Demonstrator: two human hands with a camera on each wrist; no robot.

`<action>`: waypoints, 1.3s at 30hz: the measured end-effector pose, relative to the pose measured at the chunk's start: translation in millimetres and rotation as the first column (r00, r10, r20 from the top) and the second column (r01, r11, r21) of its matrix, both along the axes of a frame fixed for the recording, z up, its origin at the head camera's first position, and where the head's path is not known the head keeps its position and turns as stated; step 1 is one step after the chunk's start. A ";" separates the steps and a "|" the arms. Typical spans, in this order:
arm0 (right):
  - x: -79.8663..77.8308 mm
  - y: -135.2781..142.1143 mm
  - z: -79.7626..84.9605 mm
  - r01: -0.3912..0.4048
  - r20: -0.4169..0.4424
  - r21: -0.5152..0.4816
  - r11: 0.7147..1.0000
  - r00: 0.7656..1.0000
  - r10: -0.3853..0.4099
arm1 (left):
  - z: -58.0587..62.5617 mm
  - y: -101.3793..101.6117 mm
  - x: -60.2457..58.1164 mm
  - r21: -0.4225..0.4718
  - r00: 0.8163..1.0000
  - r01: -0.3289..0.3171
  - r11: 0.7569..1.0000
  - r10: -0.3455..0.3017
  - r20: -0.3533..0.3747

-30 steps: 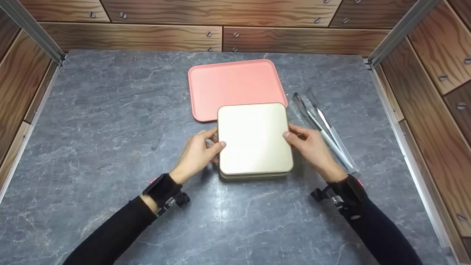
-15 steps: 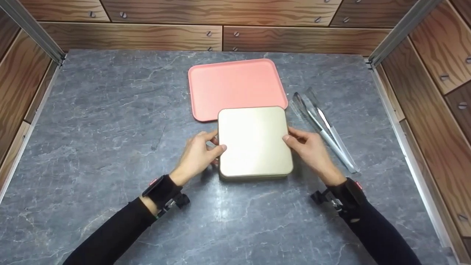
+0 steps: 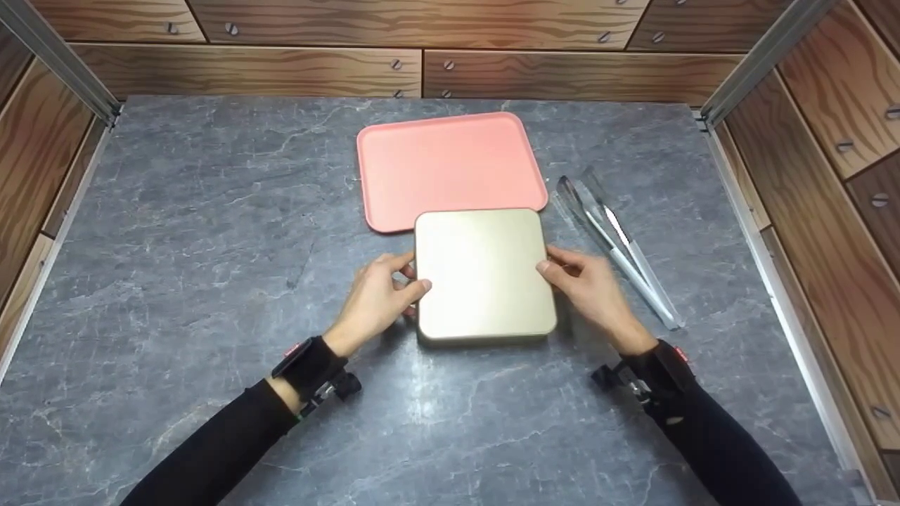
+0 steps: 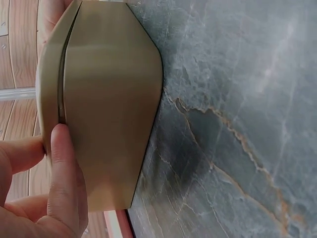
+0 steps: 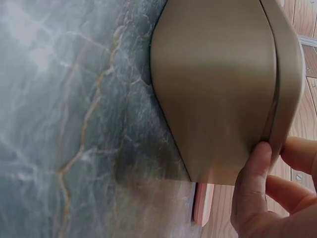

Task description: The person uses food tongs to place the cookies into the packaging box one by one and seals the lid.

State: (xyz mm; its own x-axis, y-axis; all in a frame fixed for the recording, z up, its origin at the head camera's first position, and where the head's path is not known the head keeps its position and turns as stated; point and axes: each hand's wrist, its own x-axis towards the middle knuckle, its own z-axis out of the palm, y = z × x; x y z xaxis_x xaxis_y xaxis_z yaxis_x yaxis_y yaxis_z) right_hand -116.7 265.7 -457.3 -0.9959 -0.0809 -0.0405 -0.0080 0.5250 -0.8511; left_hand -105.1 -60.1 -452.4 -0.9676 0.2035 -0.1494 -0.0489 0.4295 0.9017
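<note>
A square gold metal tin (image 4: 106,104) stands on the grey marbled table, and its lid (image 3: 485,274) sits on top. A thin dark seam runs between lid and body in both wrist views. My left hand (image 3: 380,288) pinches the lid's left edge, thumb on the top and a fingertip at the seam. On the opposite side my right hand (image 3: 590,288) pinches the right edge the same way, its thumb (image 3: 552,273) over the rim. What the tin holds is hidden.
A pink tray (image 3: 450,161) lies just behind the tin, its near edge partly covered from view. Two long slim utensils (image 3: 626,260) with pale handles lie right of it, by my right hand. Wood-patterned panels (image 3: 246,70) wall the back and sides.
The lid's far edge has come down and nearer in the head view, and less of the tin's front side shows below it. Both hands have kept their grip, shifting slightly nearer.
</note>
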 end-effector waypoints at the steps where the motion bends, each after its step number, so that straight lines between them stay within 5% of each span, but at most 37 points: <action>1: -0.1 0.0 -0.4 0.000 0.001 0.002 1.000 1.000 0.000 | -0.1 -0.2 0.4 -0.001 1.000 0.001 1.000 -0.001 -0.002; 13: -2.2 2.6 -5.7 0.019 0.068 -0.128 0.992 0.998 -0.010 | -0.6 1.4 0.6 0.045 1.000 -0.008 0.999 0.007 0.026; 21: -2.2 1.6 -3.7 -0.003 -0.017 0.029 1.000 1.000 0.003 | -2.3 2.5 1.3 0.040 0.999 -0.016 0.999 0.015 0.031; 31: -5.6 0.3 -5.1 -0.013 -0.071 0.099 0.995 0.997 0.020 | -0.6 2.4 -1.2 0.020 0.999 0.006 1.000 -0.006 0.037; 35: -1.8 -7.7 -3.3 -0.013 -0.253 0.249 0.969 0.964 0.078 | -0.2 7.3 -0.6 -0.113 0.990 0.014 0.993 -0.029 -0.138; 39: 2.8 -22.7 -5.1 -0.058 -0.349 0.511 0.858 0.898 0.268 | -3.6 23.3 0.6 -0.360 0.923 0.076 0.930 -0.202 -0.328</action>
